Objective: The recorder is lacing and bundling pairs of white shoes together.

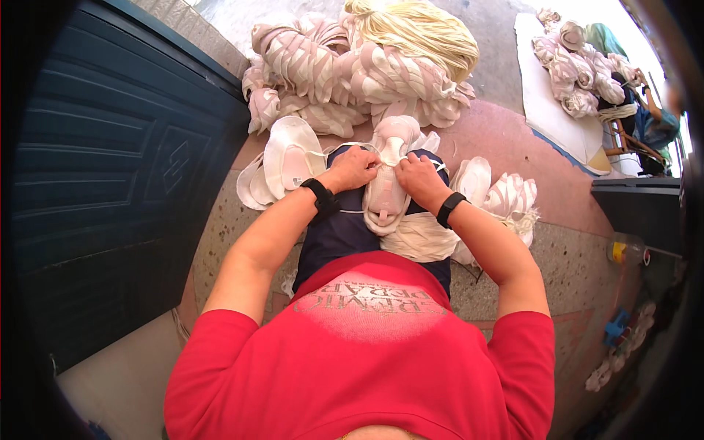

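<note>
Pale pink bundle [386, 183] on lap, left hand [355, 168], right hand [416, 176] gripping

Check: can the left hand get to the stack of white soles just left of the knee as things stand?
Probably yes. The left hand sits on the shoe upper in the lap, and the white soles lie right beside it on the floor, with nothing between.

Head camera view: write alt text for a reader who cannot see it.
Both hands, left hand and right hand, grip a pale pink-and-white moulded shoe upper on the lap. Similar loose white pieces lie left, and a big heap of bundled pink-white uppers sits ahead on the stone floor.
</note>
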The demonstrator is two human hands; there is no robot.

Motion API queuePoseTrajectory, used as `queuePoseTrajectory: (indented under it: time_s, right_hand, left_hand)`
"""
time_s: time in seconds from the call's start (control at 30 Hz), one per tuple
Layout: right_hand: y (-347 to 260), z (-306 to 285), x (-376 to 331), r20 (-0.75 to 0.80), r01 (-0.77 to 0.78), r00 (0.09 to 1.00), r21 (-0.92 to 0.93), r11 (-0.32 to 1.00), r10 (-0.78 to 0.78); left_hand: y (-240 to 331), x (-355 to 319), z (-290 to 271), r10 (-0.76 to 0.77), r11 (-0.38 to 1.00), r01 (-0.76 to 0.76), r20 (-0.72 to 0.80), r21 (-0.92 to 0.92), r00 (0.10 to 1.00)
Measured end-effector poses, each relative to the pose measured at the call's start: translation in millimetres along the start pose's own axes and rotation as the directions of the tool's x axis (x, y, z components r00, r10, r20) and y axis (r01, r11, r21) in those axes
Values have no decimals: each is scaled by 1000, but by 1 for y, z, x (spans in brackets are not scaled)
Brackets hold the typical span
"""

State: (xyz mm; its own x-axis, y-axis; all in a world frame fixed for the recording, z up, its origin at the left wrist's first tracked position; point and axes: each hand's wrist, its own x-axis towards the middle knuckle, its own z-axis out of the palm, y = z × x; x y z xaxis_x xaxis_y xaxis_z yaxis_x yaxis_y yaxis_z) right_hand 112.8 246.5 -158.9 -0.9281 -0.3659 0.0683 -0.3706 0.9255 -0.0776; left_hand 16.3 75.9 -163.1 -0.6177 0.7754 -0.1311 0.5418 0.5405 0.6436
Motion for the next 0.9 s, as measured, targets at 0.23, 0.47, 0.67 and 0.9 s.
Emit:
queuePoseTrajectory:
  time_s: [0.23,0.47,0.67,0.9]
  right_hand:
    - [-17,-13,6,-357,185,933,352,918,-51]
    - [-42,-22,15,169,-396,902,694,601,398]
    - [-34,8,20,8,-353,930,287,890,366]
    - [-32,14,25,-30,-238,970,36,970,239]
  left_hand:
    - [2,0,2,-22,1000,22,-25,-8,999]
    - [-2,-2,1,-29,998,26,-39,-60,999]
    - [2,-8,8,-18,1000,17,-91,-11,996]
    - [10,-11,8,-74,993,77,-30,94,997]
